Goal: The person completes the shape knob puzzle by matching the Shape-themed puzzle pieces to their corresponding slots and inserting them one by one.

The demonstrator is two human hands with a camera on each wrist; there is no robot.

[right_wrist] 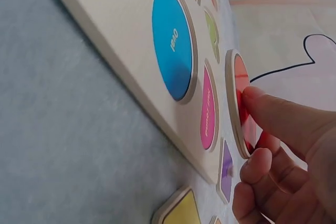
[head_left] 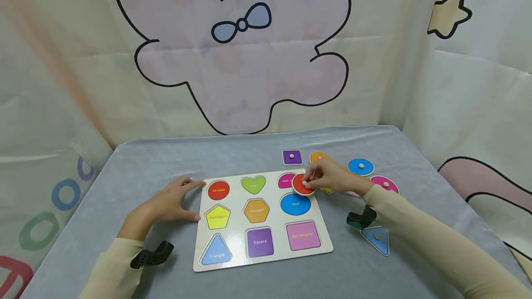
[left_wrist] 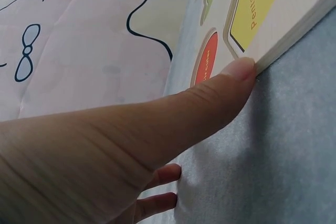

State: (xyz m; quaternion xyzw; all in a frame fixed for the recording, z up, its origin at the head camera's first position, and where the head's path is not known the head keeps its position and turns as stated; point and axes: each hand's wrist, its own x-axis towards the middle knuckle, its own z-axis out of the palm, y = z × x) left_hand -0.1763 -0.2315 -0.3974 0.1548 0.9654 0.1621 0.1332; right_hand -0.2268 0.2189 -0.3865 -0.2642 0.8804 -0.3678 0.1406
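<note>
A white shape-puzzle board (head_left: 235,199) with coloured, labelled recesses lies on the cloth. My left hand (head_left: 168,201) is at its left side, fingertips at the upper left corner and thumb (left_wrist: 210,98) against the edge beside the yellow pentagon recess. Thumb and fingers of my right hand (head_left: 334,178) pinch a red round puzzle piece (head_left: 298,187) by its small knob. In the head view this piece overlaps the pink half-round recess. Seen from the right wrist, the disc (right_wrist: 239,77) is tilted on edge above the board's surface, near the half-round recess (right_wrist: 208,111).
Knobbed pieces lie behind and right of the board: a purple square (head_left: 292,160), an orange hexagon (head_left: 318,155), a blue oval (head_left: 360,170), a pink one (head_left: 388,187) and a blue triangle (head_left: 380,246). A yellow piece (right_wrist: 181,211) is partly hidden by my right hand in the head view.
</note>
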